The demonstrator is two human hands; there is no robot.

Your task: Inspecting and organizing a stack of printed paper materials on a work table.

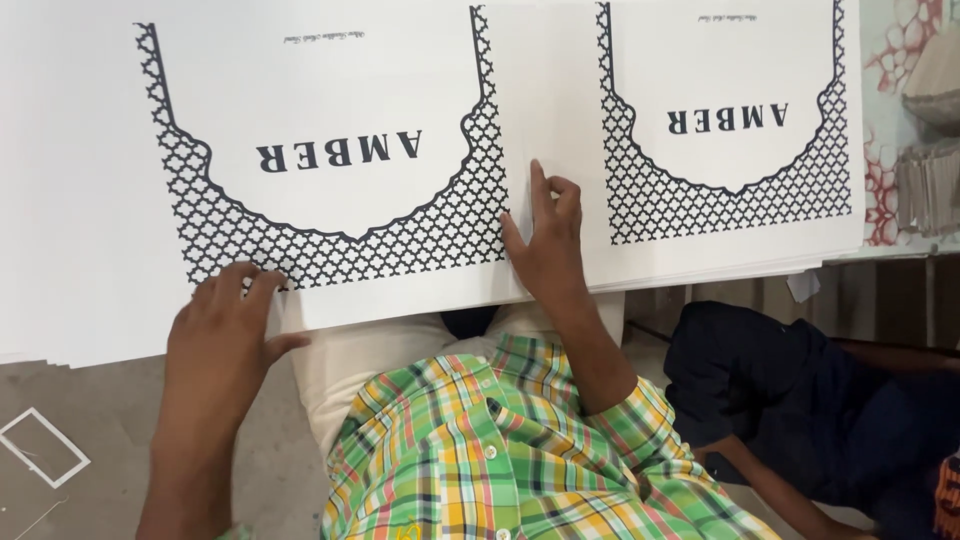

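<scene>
- The left hand (222, 335) lies flat, fingers spread, on the near edge of the top printed sheet (330, 180), gripping nothing.
- The right hand (545, 245) presses open fingers on the same sheet's right part, beside a second lattice print.
- The sheet tops a stack of white sheets (80, 300) across the far side.
- A green plaid shirt (500, 450) fills the near centre.

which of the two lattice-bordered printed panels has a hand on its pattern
The left panel, the larger-looking one. The left hand rests on its lattice border at the lower left corner. The right hand lies on the plain white gap, short of the right panel.
</scene>
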